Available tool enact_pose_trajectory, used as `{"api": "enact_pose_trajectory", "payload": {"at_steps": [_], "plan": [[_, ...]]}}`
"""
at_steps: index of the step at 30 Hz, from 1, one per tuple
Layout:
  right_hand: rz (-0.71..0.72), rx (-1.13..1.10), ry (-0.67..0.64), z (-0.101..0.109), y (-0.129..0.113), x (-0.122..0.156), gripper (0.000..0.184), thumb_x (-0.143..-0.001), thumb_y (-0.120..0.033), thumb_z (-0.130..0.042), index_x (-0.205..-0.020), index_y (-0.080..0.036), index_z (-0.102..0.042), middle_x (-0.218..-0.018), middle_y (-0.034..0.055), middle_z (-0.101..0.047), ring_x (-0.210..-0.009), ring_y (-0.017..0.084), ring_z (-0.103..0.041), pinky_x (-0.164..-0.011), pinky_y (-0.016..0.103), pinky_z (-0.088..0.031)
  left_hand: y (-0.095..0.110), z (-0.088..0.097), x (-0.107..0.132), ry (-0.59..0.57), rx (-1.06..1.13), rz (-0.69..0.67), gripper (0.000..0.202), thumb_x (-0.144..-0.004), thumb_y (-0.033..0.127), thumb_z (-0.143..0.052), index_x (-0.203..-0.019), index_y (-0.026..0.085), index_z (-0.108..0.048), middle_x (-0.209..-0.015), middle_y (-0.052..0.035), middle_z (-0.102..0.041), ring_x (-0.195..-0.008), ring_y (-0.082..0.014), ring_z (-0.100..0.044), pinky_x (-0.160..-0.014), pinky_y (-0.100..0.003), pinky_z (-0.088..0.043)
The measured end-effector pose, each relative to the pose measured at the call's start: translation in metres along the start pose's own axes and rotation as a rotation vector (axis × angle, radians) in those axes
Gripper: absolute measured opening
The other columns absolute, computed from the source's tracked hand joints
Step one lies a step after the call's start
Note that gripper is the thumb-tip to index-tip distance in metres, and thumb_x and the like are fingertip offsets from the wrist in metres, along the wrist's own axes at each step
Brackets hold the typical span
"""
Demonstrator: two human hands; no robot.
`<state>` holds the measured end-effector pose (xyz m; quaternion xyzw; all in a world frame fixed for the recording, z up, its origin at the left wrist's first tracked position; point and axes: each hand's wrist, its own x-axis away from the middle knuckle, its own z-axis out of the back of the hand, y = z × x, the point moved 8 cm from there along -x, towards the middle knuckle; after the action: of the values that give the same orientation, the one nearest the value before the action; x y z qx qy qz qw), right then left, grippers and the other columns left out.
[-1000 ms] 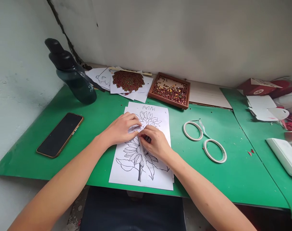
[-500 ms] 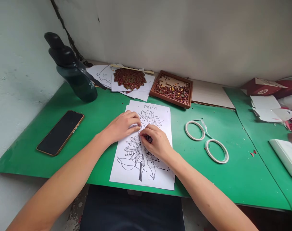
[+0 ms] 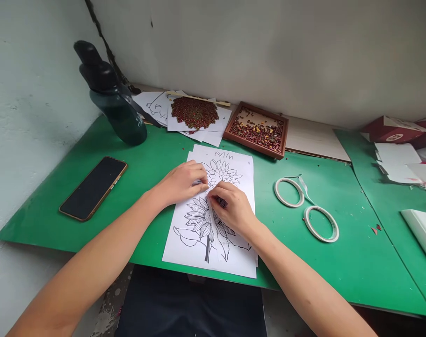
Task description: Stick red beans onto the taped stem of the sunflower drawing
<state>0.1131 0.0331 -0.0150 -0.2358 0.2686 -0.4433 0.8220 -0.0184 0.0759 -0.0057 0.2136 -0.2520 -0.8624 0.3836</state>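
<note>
A white sheet with a black-line sunflower drawing [image 3: 197,224] lies on the green table, on top of other paper whose edges peek out. My left hand [image 3: 186,182] rests on its upper left part, fingers curled and thumb near the fingertips; what they hold, if anything, is hidden. My right hand [image 3: 235,208] is closed in a pinch beside it, over the flower's centre. From its fingertips a thin pale strip of tape [image 3: 213,229] runs down across the flower toward the stem and leaf. A second petalled flower outline [image 3: 222,171] shows above both hands.
Two tape rolls [image 3: 289,179] lie right of the paper, joined by a loose strip. Behind stand a wooden tray of beans [image 3: 258,133] and a bean-covered sheet [image 3: 195,112]. A dark bottle [image 3: 118,112] and a phone [image 3: 93,188] are left; a white device [image 3: 421,231] and boxes [image 3: 391,131] are right.
The camera view has shifted slightly, so the table items sit a little farther right. Both hands keep nearly the same place on the sheet, the right still pinching.
</note>
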Motion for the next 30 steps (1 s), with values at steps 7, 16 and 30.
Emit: {"api": "enact_pose_trajectory", "payload": {"at_steps": [7, 16, 30], "plan": [[-0.013, -0.038, 0.023, 0.0006, 0.0024, 0.0000, 0.018, -0.094, -0.010, -0.060, -0.093, -0.021, -0.075, -0.088, 0.0037, -0.068, -0.080, 0.018, -0.063, -0.073, 0.031, -0.049, 0.0020, 0.0015, 0.0020, -0.022, 0.025, 0.025, 0.007, -0.092, 0.025, -0.070, -0.087, 0.021, -0.067, -0.104, -0.0004, -0.069, -0.101, -0.0202, -0.058, -0.092, -0.037, -0.047], [-0.001, -0.027, 0.028, 0.0008, 0.0021, 0.0005, 0.017, -0.094, -0.012, -0.062, -0.095, -0.023, -0.075, -0.089, 0.0033, -0.069, -0.080, 0.019, -0.064, -0.072, 0.033, -0.050, -0.0024, 0.0021, 0.0023, -0.015, 0.059, 0.063, 0.007, -0.090, 0.023, -0.072, -0.087, 0.021, -0.066, -0.105, -0.0013, -0.069, -0.105, -0.0210, -0.058, -0.090, -0.037, -0.047], [0.040, 0.034, 0.040, 0.0016, -0.0046, -0.0011, 0.017, -0.096, -0.015, -0.060, -0.094, -0.022, -0.075, -0.086, 0.0040, -0.069, -0.078, 0.019, -0.062, -0.070, 0.034, -0.050, -0.0055, 0.0003, 0.0032, -0.027, 0.065, 0.090, 0.008, -0.090, 0.024, -0.070, -0.085, 0.021, -0.064, -0.104, -0.0012, -0.068, -0.104, -0.0210, -0.057, -0.089, -0.036, -0.045]]}}
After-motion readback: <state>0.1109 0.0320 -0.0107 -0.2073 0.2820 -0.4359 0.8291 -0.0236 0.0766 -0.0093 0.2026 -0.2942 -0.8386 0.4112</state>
